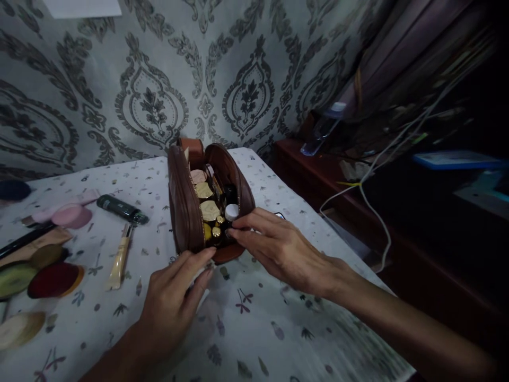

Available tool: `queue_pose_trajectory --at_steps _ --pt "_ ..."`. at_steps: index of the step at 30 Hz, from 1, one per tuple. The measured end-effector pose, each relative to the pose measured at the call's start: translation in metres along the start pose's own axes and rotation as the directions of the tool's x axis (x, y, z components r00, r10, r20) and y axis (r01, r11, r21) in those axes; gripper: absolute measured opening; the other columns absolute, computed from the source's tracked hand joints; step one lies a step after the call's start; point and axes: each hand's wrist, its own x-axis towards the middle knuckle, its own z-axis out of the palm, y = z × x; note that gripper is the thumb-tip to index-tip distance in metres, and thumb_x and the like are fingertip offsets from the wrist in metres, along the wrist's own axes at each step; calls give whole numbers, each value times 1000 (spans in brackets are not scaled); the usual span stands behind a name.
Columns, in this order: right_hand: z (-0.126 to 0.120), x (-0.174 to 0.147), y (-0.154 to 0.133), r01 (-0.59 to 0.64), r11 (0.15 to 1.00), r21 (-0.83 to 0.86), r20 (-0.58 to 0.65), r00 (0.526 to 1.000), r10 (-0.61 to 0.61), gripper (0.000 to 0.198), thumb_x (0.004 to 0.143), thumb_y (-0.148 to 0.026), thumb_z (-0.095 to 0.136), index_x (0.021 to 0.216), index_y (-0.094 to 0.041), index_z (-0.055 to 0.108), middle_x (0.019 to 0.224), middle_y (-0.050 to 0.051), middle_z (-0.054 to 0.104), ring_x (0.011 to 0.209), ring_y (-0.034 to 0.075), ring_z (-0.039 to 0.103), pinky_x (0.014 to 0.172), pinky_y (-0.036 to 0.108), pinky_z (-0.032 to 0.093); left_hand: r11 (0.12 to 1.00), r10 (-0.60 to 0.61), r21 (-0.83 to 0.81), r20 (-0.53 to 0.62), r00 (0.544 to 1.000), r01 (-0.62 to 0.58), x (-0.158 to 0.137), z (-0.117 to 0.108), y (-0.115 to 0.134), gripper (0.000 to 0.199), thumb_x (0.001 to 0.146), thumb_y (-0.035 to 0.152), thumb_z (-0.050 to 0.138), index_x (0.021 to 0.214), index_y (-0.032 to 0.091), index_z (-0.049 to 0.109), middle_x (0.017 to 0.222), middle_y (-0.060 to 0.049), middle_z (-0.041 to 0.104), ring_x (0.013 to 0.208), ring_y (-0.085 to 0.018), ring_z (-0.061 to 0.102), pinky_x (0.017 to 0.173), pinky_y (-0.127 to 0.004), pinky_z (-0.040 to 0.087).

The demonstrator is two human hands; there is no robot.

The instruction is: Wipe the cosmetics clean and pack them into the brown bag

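A brown zip bag [183, 215] stands open on the table. Inside are several pale round-topped items [209, 210], a white-capped container [231, 212] and small gold-topped bottles [216, 232]. My right hand [278, 246] reaches over the bag's near right side, its fingers pinched together beside the gold tops; whatever lies between the fingertips is too small to make out. In front of the bag's near left corner is my left hand [170, 297], thumb and fingers closed around a whitish thing [204, 269] mostly hidden by the fingers.
On the printed tablecloth [254, 329] to the left lie a dark green tube [121, 208], a slim beige tube [119, 257], a pink round-headed item [71, 215] and a dark red round item [54, 279]. A patterned wall rises behind. Right of the table are a clear bottle [321, 130] and white cables [387, 233].
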Motion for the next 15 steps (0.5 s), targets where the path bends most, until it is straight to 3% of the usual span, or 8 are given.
queue_pose_trajectory --at_steps 3,7,11,15 --pt "-2 -6 -4 -30 995 92 -137 990 42 19 97 -14 49 106 -16 65 102 11 67 90 18 61 73 32 55 999 3 38 -6 1000 -2 -1 -10 0 27 92 21 58 118 23 66 96 -4 75 81 -16 71 71 -24 56" --pt "6 -20 -22 -91 977 195 -231 963 136 14 94 -14 55 82 -17 62 80 6 65 74 16 57 65 31 49 998 37 48 49 998 -39 -12 -20 -5 19 93 16 56 109 22 65 85 -2 71 73 -13 69 66 -20 54" --pt "41 -41 -47 -6 965 264 -108 994 35 30 96 -19 49 67 -18 56 66 3 58 62 14 49 59 30 43 985 61 147 178 982 -88 -38 -20 -19 19 98 18 46 104 19 65 83 -4 68 74 -14 66 67 -21 54" --pt "76 -56 -64 -17 973 231 128 992 -13 26 93 -27 58 68 -18 60 68 2 62 67 15 54 62 29 43 937 80 300 319 944 -181 -59 -24 -26 24 98 28 47 110 20 66 93 -8 66 86 -20 65 71 -29 56"
